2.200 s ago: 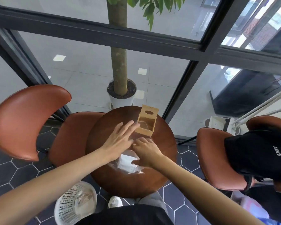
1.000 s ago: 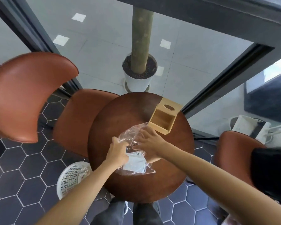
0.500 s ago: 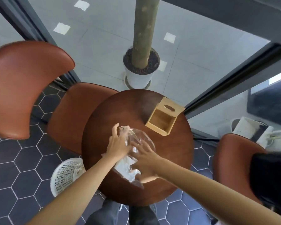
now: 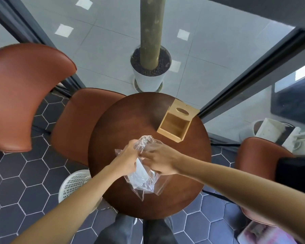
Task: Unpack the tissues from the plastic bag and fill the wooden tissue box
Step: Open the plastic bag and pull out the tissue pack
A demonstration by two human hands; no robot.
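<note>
Wooden box: one light wooden tissue box [image 4: 176, 124] lies open and empty on the round dark-brown wooden counter [image 4: 127, 118], at its far edge.
Bag: one crumpled clear plastic bag [image 4: 143, 180], nearer than the box, at mid-counter.
Tissues: one white tissue pack [image 4: 139, 171] inside the bag, not yet out.
Left grip: left hand [image 4: 125, 160] pinches the bag's gathered top.
Right grip: right hand [image 4: 161, 159] rests on the plastic; fingers curled, hold unclear.
Progress: early; opening underway, unpacking and filling remain.
Count: two hands, one bag, one box.
</note>
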